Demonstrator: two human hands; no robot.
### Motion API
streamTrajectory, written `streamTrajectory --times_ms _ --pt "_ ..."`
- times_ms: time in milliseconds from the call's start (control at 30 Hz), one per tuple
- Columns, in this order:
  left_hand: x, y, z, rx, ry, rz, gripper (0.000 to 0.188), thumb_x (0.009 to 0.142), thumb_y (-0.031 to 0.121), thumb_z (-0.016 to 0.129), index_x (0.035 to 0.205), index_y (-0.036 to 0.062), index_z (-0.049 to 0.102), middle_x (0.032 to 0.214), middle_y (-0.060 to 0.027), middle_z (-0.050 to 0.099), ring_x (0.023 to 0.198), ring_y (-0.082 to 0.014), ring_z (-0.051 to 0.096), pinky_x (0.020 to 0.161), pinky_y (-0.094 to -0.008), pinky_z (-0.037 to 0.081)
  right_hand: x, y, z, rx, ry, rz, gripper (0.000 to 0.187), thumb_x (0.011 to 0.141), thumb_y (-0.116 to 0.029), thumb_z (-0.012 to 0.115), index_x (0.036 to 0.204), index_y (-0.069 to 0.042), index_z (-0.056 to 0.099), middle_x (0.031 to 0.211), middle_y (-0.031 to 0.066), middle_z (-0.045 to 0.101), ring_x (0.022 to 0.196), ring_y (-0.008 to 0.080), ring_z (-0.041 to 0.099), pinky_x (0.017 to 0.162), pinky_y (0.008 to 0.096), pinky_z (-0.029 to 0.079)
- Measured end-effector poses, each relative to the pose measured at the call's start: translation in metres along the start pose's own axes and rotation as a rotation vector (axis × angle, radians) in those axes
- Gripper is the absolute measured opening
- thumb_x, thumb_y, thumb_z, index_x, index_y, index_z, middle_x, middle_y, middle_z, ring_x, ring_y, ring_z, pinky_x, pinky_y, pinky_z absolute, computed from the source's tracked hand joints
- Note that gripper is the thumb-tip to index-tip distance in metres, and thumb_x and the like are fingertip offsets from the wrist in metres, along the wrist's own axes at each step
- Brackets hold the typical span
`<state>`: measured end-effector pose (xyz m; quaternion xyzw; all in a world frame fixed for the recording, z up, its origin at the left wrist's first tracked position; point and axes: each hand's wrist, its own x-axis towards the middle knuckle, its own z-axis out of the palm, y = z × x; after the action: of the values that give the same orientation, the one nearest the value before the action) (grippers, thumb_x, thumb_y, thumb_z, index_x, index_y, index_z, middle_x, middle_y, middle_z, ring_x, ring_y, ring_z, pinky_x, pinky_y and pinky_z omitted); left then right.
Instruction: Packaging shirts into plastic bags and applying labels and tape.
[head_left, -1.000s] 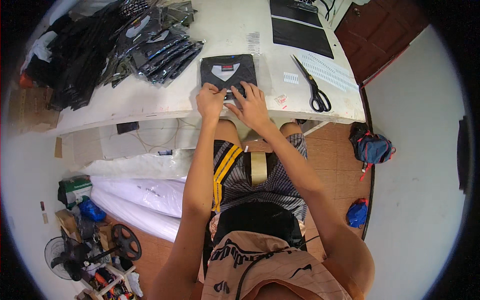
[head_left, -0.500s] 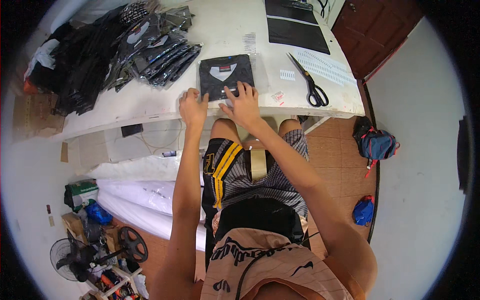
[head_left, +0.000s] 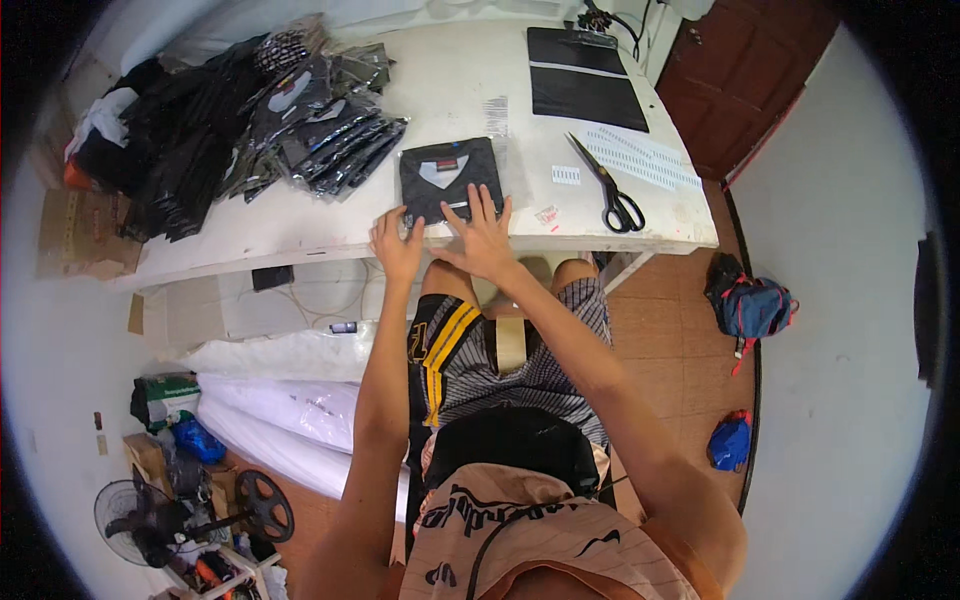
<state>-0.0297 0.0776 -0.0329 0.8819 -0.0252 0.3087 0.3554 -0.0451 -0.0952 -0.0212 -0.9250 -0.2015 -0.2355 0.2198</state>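
Observation:
A folded black V-neck shirt (head_left: 424, 188) in a clear plastic bag lies flat near the table's front edge, its white inner collar facing up. My left hand (head_left: 398, 248) is at the bag's near left corner, thumb and fingertips apart and touching it. Across the lower right part of the shirt rests my right hand (head_left: 484, 242), palm down with its fingers spread. On the table to the right are black-handled scissors (head_left: 613, 195), a small strip of labels (head_left: 566, 175) and larger label sheets (head_left: 640, 158).
Bagged dark garments (head_left: 330, 140) are heaped at the table's left, above a cardboard box (head_left: 85, 235). Flat black plastic bags (head_left: 588, 97) lie at the far right of the white table (head_left: 450, 80). A backpack (head_left: 750, 305) and a blue bag (head_left: 729, 441) sit on the floor.
The whole scene sits slightly lower in the view. My right hand's fingers have stretched out farther over the shirt; my left hand stays by the near left corner.

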Motion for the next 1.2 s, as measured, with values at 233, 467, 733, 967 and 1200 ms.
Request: streamTrajectory --times_ms 233,467,733,967,1200 --pt "-0.068 0.054 0.006 -0.524 0.308 -0.442 0.055 0.084 0.026 0.07 0.125 -0.0013 0.044 0.118 -0.0166 0.051 0.108 -0.026 0.05 0.096 -0.0372 0.038 -0.019 -0.003 0.003 -0.012 0.086 -0.091 0.051 0.076 -0.029 0.07 0.125 -0.019 0.058 0.132 0.0176 0.046 0.132 0.0365 0.031 0.106 0.0631 0.012" --pt "-0.063 0.064 0.0 -1.164 0.344 -0.973 0.069 0.085 0.036 0.069 0.131 0.0035 0.028 0.119 -0.0164 0.043 0.109 -0.0284 0.052 0.093 -0.037 0.044 -0.032 -0.006 -0.004 0.137 0.238 -0.026 0.035 0.075 -0.015 0.069 0.109 -0.018 0.069 0.121 0.0111 0.054 0.12 0.0313 0.043 0.103 0.0562 0.02" --pt "-0.057 0.027 -0.034 -1.374 -0.354 -0.899 0.054 0.09 0.031 0.061 0.13 -0.0002 0.044 0.123 -0.0145 0.055 0.109 -0.0242 0.056 0.094 -0.0395 0.046 -0.087 -0.01 -0.056 0.207 0.136 -0.178 0.035 0.074 -0.012 0.069 0.108 -0.018 0.069 0.119 0.0077 0.057 0.119 0.0302 0.046 0.104 0.0539 0.023" --pt "0.012 0.076 -0.059 -0.92 -0.539 -0.492 0.024 0.091 0.022 0.063 0.107 0.0029 0.061 0.094 0.0 0.062 0.084 -0.0088 0.055 0.075 -0.0254 0.046 -0.124 -0.005 -0.084 0.229 0.184 -0.169 0.027 0.072 -0.012 0.072 0.099 -0.013 0.072 0.117 0.0092 0.059 0.116 0.03 0.049 0.102 0.0514 0.028" --pt "0.195 0.068 -0.124 -1.275 0.162 -0.288 0.026 0.093 0.02 0.059 0.114 0.0047 0.056 0.101 -0.0041 0.062 0.091 -0.0161 0.057 0.081 -0.0321 0.045 -0.119 -0.007 -0.078 0.273 0.25 0.003 0.022 0.077 -0.008 0.069 0.099 -0.005 0.068 0.113 0.0126 0.059 0.11 0.0321 0.052 0.098 0.0473 0.035"
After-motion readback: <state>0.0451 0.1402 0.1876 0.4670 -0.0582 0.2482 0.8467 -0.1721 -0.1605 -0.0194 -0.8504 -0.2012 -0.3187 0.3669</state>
